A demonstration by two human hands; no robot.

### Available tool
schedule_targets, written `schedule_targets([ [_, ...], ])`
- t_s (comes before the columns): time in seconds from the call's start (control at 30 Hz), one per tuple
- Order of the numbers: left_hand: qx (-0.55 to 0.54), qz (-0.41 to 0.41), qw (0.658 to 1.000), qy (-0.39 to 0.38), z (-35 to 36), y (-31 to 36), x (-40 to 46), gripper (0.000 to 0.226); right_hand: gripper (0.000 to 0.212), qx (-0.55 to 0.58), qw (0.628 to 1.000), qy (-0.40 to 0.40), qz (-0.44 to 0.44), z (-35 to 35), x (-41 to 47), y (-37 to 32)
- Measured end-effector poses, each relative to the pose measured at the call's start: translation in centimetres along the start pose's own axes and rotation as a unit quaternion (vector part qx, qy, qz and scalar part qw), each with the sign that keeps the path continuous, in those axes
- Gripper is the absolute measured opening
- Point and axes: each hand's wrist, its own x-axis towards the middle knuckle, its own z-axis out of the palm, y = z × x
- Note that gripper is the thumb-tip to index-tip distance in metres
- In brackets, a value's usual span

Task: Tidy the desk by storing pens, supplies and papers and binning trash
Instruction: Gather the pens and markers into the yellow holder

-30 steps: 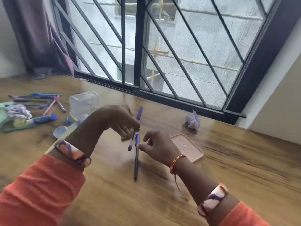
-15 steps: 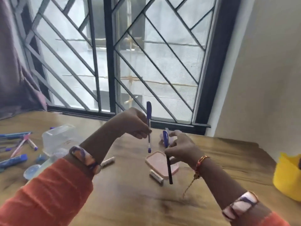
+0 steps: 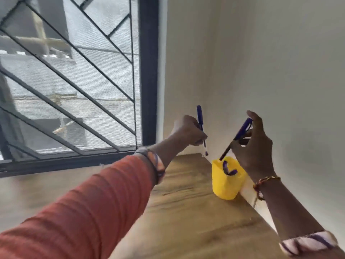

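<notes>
Pens, light, stiff and slick, are hanging over the yellow holder (image 3: 226,181) at lower right: left hand (image 3: 188,130) is fisting one pen (image 3: 201,126) mid-barrel, right hand (image 3: 255,146) is pinching the dark pen (image 3: 237,136) high, tip entering.

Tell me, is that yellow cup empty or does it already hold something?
Not empty. The yellow cup on the desk already holds purple-capped pens, their ends showing above its rim. How many is too blurred to tell.

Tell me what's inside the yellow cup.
Inside the yellow cup, two purple-capped pen tops poke above the rim. The dark pen in the right hand has its tip just at the opening. The cup's opaque wall hides anything lower.
</notes>
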Motion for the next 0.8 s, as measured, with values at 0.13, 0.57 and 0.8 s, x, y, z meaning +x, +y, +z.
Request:
schedule_targets([
  [0.13, 0.035, 0.046, 0.998, -0.007, 4.9, 1.2, 2.1, 0.024, 0.067, -0.044, 0.999, 0.024, 0.005, -1.0, 1.6, 3.2],
  [0.57, 0.219, 0.088, 0.971, -0.048, 2.7, -3.0, -2.1, 0.011, 0.043, -0.112, 0.991, -0.044, -0.051, 1.0, -1.6, 3.7],
  [0.8, 0.395, -0.023, 0.896, -0.200, -4.9, -9.2, -12.1, 0.031, 0.034, -0.084, 0.914, -0.364, -0.158, 6.4, -9.2, -3.9],
])
